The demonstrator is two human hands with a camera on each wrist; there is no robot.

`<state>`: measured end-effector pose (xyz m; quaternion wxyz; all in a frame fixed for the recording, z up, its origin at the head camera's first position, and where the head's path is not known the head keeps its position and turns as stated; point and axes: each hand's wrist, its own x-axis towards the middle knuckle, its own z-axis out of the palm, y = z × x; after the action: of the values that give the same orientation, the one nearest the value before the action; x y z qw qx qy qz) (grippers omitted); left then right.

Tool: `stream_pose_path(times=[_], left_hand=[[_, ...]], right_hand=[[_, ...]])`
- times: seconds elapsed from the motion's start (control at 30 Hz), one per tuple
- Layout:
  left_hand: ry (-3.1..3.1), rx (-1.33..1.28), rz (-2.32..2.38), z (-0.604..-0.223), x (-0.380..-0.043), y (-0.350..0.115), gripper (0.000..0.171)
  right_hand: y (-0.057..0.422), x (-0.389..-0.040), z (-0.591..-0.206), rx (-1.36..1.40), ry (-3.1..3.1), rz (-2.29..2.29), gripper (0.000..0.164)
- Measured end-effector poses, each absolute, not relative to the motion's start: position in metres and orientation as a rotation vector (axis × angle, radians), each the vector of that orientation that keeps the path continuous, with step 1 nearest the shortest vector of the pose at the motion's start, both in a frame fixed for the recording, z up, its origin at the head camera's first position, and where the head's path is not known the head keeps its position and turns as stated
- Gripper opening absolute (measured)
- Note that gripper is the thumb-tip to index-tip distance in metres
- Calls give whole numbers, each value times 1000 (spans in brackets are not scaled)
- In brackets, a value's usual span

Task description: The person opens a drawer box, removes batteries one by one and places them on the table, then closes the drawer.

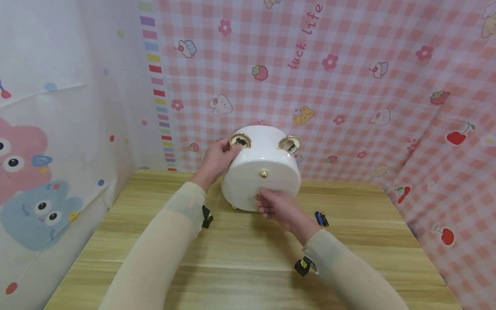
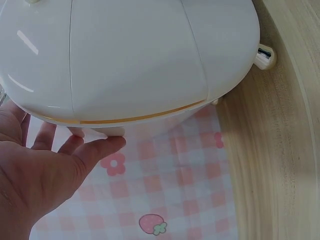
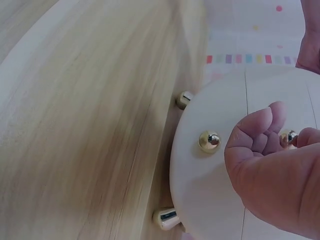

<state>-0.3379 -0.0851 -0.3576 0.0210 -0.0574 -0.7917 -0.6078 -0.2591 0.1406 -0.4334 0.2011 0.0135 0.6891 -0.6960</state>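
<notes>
A white rounded drawer box [image 1: 242, 183] with gold feet stands on the table near the back wall. Two gold rings rise from its top, a left ring [image 1: 231, 140] and a right ring [image 1: 298, 144]. At its upper left side, my left hand [image 1: 217, 162] grips the box, thumb by the left ring and fingers behind the edge. My right hand [image 1: 280, 210] is at the front, pinching the middle gold knob [image 3: 288, 139] between thumb and fingers. Above it is the top knob [image 1: 264, 174]; a lower knob [image 3: 209, 142] shows beneath the hand. The drawer fronts look flush.
Two small batteries, a blue one [image 1: 318, 218] and a dark one [image 1: 324, 220], lie on the wooden table [image 1: 240, 267] right of the box. A pink checked cloth [image 1: 240, 51] hangs close behind the box.
</notes>
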Motion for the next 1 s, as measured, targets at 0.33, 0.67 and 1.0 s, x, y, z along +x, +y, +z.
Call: stream_pose_path(times=[0.33, 0.67, 1.0], left_hand=[[-2458, -184, -1879, -357, -339, -85, 34], [-2468, -168, -1874, -357, -339, -85, 34], [-2475, -135, -1889, -357, -340, -85, 36]], right_hand=[[135, -260, -435, 111, 1898, -1992, 41], [135, -258, -434, 132, 1894, -1984, 40], [135, -253, -433, 148, 1887, -1968, 45]])
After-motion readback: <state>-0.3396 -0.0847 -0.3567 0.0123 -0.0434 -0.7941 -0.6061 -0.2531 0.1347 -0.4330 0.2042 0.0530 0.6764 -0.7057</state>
